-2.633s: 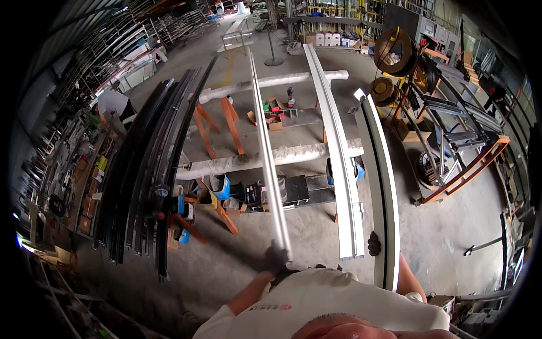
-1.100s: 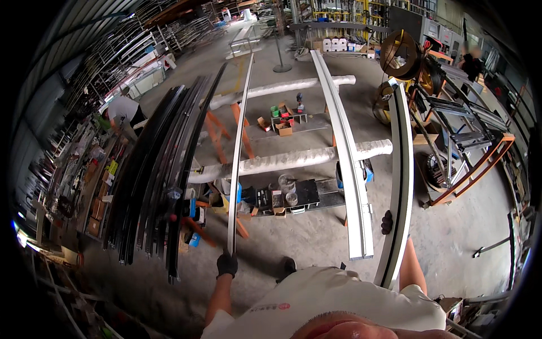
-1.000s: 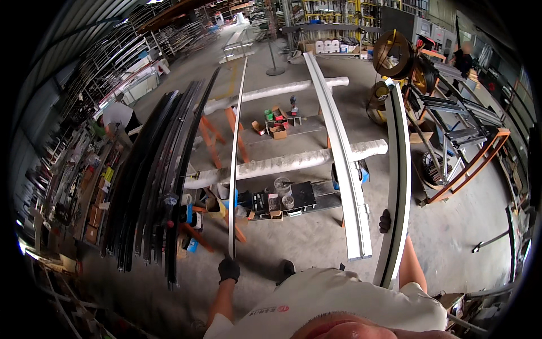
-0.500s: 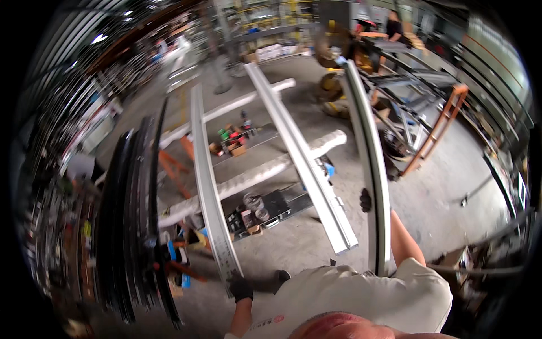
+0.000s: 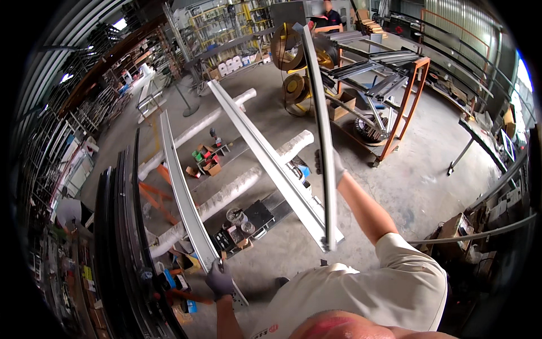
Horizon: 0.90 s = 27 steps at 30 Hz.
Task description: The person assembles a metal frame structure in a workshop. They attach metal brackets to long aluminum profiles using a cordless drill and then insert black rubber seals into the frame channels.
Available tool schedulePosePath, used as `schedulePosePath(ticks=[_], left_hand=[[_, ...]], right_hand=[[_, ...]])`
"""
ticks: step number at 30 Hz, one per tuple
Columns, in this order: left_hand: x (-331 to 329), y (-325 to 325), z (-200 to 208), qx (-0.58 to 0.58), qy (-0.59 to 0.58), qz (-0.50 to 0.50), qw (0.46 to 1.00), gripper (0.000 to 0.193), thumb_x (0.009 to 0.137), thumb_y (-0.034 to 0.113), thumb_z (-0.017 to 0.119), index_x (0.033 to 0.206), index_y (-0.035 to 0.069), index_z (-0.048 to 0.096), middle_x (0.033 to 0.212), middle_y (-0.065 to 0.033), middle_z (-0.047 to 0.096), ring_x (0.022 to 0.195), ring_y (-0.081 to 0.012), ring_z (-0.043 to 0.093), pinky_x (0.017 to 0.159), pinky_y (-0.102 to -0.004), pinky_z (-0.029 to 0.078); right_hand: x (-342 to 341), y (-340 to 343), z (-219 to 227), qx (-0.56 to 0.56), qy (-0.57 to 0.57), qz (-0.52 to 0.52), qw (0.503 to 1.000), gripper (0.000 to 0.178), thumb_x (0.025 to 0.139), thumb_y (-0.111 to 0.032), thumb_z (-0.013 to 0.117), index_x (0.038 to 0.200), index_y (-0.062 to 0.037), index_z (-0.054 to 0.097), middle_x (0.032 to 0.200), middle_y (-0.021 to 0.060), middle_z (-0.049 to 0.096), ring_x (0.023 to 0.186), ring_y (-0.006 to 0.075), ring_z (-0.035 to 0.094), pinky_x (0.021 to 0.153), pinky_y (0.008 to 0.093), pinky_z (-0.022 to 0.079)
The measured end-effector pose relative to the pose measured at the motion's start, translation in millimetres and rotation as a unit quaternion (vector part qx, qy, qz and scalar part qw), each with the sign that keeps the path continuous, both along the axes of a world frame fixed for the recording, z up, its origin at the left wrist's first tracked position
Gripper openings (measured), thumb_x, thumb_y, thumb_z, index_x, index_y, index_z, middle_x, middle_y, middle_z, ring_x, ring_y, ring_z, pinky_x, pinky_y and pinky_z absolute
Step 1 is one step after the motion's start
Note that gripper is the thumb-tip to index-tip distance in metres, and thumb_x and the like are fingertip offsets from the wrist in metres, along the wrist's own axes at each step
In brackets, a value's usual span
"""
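Observation:
My right hand point(image 5: 334, 165), in a grey glove, grips a long metal profile point(image 5: 320, 107) around its middle. It is raised at a tilt, its near end over the near end of a white metal profile point(image 5: 265, 155) that lies across two wrapped support bars. My left hand point(image 5: 219, 281), in a dark glove, is closed on the near part of another long white profile point(image 5: 182, 179) to the left. That one also rests across the wrapped bars point(image 5: 234, 189). The fingers under it are partly hidden.
Several dark profiles point(image 5: 116, 226) lie side by side at the left. Below the bars are a black tool case point(image 5: 259, 214) and small boxes point(image 5: 210, 166). An orange rack point(image 5: 415, 107) with metal pieces stands at the right, large reels point(image 5: 296, 87) beside it. A person point(image 5: 330, 20) is far back.
The profile in my right hand has swung left, its near end now over the middle profile. My left hand has shifted slightly left. The whole view has turned somewhat.

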State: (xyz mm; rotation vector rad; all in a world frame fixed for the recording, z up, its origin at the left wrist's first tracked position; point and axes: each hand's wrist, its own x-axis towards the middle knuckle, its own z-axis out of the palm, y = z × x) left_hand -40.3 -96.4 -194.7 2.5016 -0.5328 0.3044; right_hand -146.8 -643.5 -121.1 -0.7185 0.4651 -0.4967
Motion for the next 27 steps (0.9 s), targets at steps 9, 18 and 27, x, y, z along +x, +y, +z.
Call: schedulePosePath(ticks=[9, 18, 27], left_hand=[[3, -175, 213, -0.072, 0.074, -0.302, 0.948, 0.044, 0.096, 0.040, 0.068, 0.119, 0.002, 0.070, 0.103, -0.0191, 0.076, 0.093, -0.0316, 0.075, 0.081, -0.0385, 0.057], [-41, -311, 191, 0.166, -0.080, -0.290, 0.939, 0.042, 0.094, 0.037, 0.063, 0.114, 0.000, 0.056, 0.094, -0.0210, 0.071, 0.085, -0.0407, 0.072, 0.078, -0.0489, 0.057], [-8, -305, 145, 0.113, -0.037, -0.310, 0.943, 0.040, 0.094, 0.038, 0.065, 0.112, 0.003, 0.057, 0.100, -0.0216, 0.071, 0.090, -0.0426, 0.070, 0.080, -0.0512, 0.055]], right_hand=[[81, 100, -23, 0.058, -0.093, -0.209, 0.972, 0.051, 0.107, -0.059, 0.042, 0.087, -0.0165, 0.061, 0.068, -0.0018, 0.055, 0.059, 0.0149, 0.055, 0.053, 0.0329, 0.046], [88, 217, 0, 0.075, 0.003, -0.230, 0.970, 0.035, 0.108, -0.037, 0.045, 0.111, -0.0066, 0.061, 0.091, 0.0053, 0.060, 0.081, 0.0194, 0.059, 0.069, 0.0353, 0.051], [50, 192, -75, -0.139, 0.044, -0.089, 0.985, 0.018, 0.103, -0.018, 0.052, 0.114, -0.0057, 0.061, 0.109, 0.0081, 0.062, 0.097, 0.0175, 0.059, 0.082, 0.0350, 0.051]])
